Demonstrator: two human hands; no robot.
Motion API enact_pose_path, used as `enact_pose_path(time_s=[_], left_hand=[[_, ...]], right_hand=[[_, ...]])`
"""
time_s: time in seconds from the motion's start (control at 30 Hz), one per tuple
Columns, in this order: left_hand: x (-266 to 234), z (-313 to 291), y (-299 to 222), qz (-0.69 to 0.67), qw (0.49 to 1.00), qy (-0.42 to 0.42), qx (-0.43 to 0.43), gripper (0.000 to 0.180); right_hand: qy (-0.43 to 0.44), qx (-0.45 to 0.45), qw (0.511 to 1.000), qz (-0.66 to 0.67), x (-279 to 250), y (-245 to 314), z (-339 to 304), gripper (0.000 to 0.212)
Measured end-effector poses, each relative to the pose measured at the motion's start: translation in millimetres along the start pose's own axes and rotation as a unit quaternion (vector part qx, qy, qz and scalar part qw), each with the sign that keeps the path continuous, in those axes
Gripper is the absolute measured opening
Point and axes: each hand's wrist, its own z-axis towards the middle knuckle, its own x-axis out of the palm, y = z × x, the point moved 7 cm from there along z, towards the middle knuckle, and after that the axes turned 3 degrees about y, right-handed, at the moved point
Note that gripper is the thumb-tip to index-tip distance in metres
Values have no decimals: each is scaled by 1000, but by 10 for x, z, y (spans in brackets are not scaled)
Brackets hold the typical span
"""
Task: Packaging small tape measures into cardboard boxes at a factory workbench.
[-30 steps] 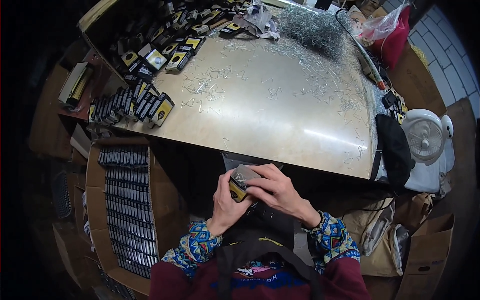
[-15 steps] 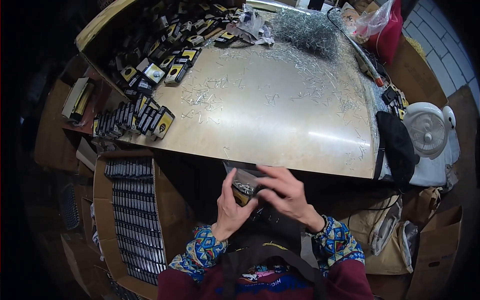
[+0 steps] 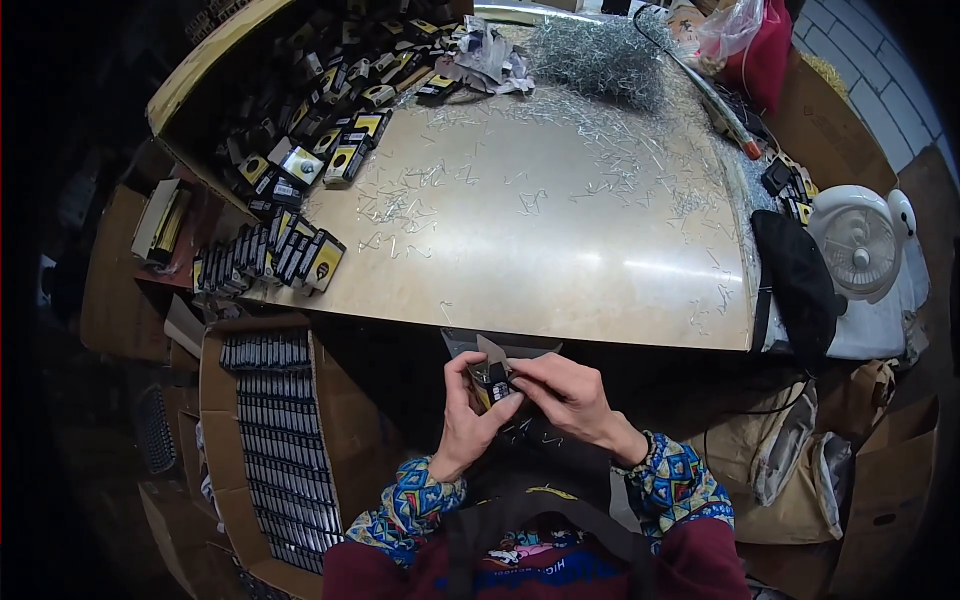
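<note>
A small black-and-yellow cardboard box (image 3: 497,388) is held just below the table's front edge, its grey flap (image 3: 491,350) sticking up. My left hand (image 3: 468,415) is closed around its left side, thumb across the near side. The fingers of my right hand (image 3: 570,392) pinch the right upper edge, by the flap. What lies inside the box is hidden at this moment. Some loose bent metal hooks (image 3: 548,438) lie on the dark apron below my hands.
The pale table (image 3: 480,270) bears scattered hooks and a large heap of them (image 3: 605,60). Many boxes are piled at its far left, with a row of boxes (image 3: 270,250) at the near left. A carton (image 3: 212,420) of packed boxes stands below left. A white fan (image 3: 856,245) sits right.
The hooks seen inside the box are now covered. My right fingers have come in from beside the box to its edge, and the flap stands up.
</note>
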Motion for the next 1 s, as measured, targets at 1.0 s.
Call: enact_pose_path(time_s=[1.0], left_hand=[[25,-11,-399,405,879,-58,244,66]], right_hand=[[-12,-55,990,-131,-45,111,38,27]])
